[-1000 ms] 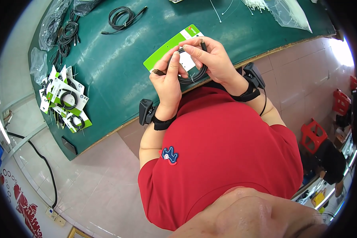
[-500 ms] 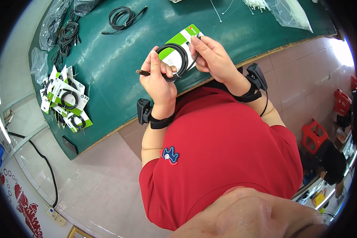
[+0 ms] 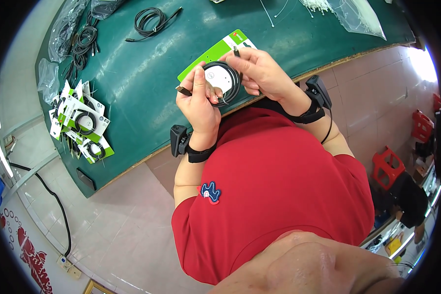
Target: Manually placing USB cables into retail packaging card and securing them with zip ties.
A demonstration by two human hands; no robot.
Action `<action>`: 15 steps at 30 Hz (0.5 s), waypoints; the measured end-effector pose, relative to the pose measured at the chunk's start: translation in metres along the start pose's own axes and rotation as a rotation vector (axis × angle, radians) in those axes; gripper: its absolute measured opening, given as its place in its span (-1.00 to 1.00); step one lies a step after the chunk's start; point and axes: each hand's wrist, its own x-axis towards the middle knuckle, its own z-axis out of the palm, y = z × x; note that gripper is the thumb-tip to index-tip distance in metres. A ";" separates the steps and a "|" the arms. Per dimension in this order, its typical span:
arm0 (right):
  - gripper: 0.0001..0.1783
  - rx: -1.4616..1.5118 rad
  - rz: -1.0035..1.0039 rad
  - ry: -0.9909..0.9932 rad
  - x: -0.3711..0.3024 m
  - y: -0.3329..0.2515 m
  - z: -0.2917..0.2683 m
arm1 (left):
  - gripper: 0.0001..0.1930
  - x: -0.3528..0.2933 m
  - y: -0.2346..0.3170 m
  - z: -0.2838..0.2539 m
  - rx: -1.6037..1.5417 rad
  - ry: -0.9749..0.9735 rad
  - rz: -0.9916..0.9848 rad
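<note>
A black cable (image 3: 236, 84) is wound into a round coil between my two hands, above the table's near edge. My left hand (image 3: 201, 100) is closed on the coil's left side, with one plug end poking out past the thumb. The fingers of my right hand (image 3: 259, 71) pinch the coil's upper right, where the other plug end points up. Behind and under the coil lies a green and white packaging card (image 3: 215, 55), partly covered by the cable and both hands.
Another black cable coil (image 3: 151, 22) lies at the back of the green table (image 3: 147, 88). Carded cables (image 3: 81, 122) are piled at the left, near bundled cables (image 3: 85, 46) and clear plastic bags (image 3: 66, 29). White cable ties (image 3: 318, 6) and a bag sit at back right. Red stools (image 3: 388, 167) stand beyond.
My right hand has brought the loose cable end round against the coil, which now looks rounder and tighter. Both hands have shifted slightly.
</note>
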 end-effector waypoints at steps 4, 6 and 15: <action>-0.70 -0.060 0.089 -0.060 -0.006 -0.001 -0.001 | -0.75 0.000 -0.001 0.002 0.003 0.003 0.032; -0.71 -0.024 0.086 -0.071 -0.006 0.000 -0.002 | -0.75 0.000 -0.001 0.003 0.018 -0.006 0.034; -0.67 -0.112 -0.118 -0.096 -0.010 0.002 -0.013 | -0.75 0.003 0.009 -0.003 0.003 -0.003 0.017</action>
